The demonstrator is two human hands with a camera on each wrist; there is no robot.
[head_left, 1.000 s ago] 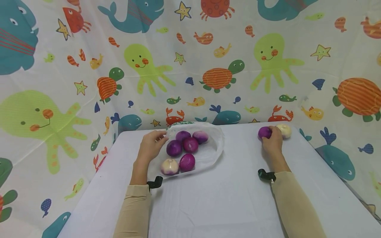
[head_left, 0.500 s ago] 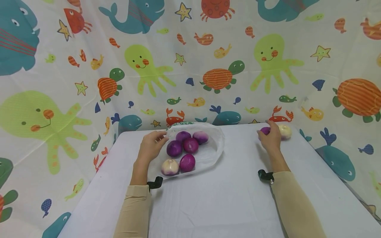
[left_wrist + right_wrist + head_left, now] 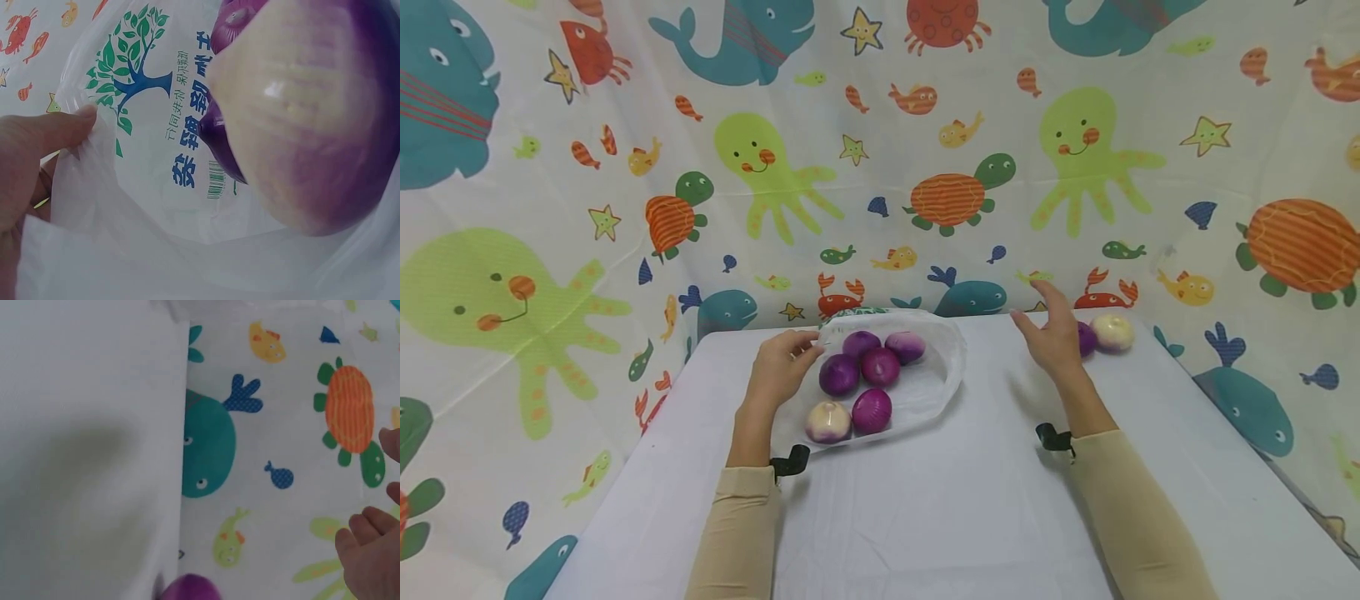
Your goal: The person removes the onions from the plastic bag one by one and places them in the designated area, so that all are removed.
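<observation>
White desk [image 3: 970, 508]; sea-animal curtain [image 3: 880, 108] beyond both hands. Left hand [image 3: 781, 367] pinches the plastic bag [image 3: 936, 387], six onions [image 3: 880, 367] inside; right hand [image 3: 1054, 340] empty, fingers extended, two further onions [image 3: 1112, 333] just right of it.

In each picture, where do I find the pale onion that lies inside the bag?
Head: the pale onion is a little left of centre, below the middle, near the front edge of the bag.
Left wrist: very large, at the upper right.
Right wrist: not in it.
Shared landmark: the cloth with sea animals, visible in all three.
</observation>
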